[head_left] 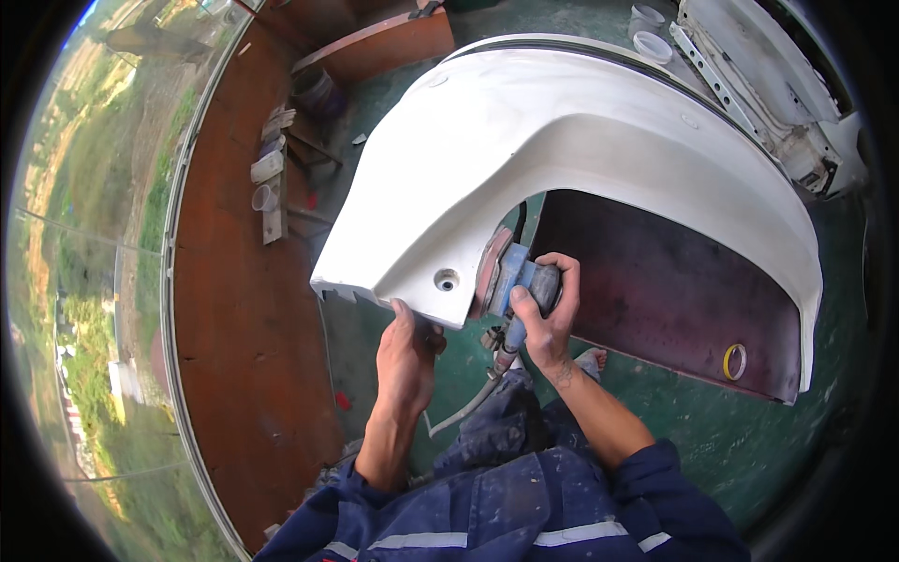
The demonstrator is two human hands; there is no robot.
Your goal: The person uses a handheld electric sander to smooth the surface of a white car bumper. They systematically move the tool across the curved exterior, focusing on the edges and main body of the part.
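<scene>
A large white curved body panel (403,178) spreads across the middle, with a round recessed hole near its lower corner. My left hand (403,361) grips that corner's lower edge, thumb on top and fingers curled underneath, partly hidden. My right hand (548,314) is closed round a blue and black pneumatic sander (512,281). The sander is tilted on its side, its reddish pad at the panel's inner cut edge. A grey hose (473,403) hangs from the tool toward the floor.
A dark maroon board (655,281) with a yellow tape roll (735,362) lies under the panel's arch. Brown boarding (234,356) and a window line the left, beside a stand (272,220) with cups. White parts (768,94) and buckets (653,47) lie at upper right on green floor (749,459).
</scene>
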